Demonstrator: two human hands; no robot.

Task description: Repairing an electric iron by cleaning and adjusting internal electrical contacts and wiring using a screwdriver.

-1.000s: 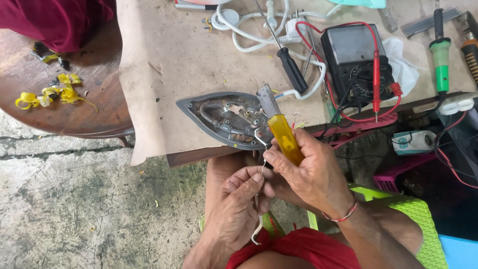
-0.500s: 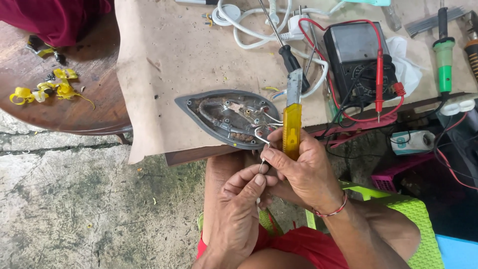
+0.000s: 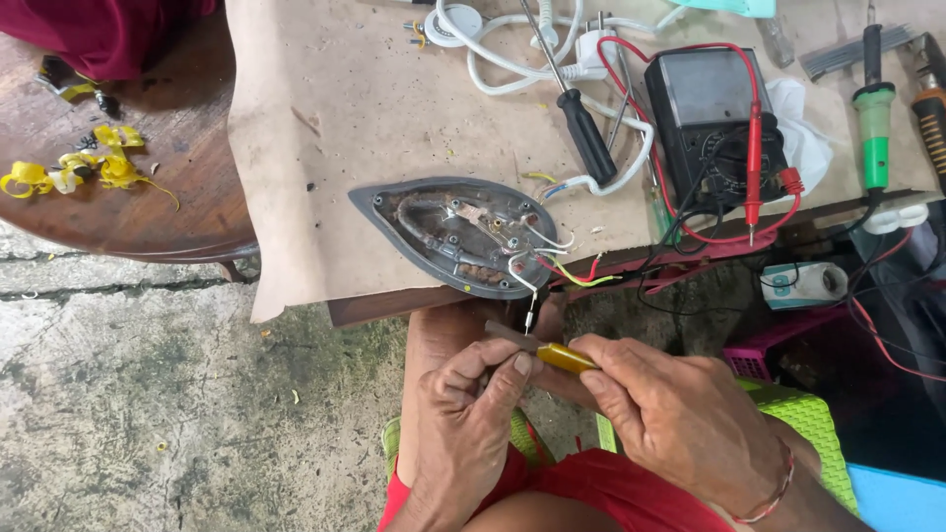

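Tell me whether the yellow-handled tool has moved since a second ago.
Yes. The yellow-handled tool came down off the iron soleplate toward the person's lap, now lying level between the left hand and right hand.

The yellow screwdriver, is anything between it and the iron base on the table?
Nothing visible. Both hands hold the screwdriver below the table edge; only a loose wire end hangs from the iron base in the open gap.
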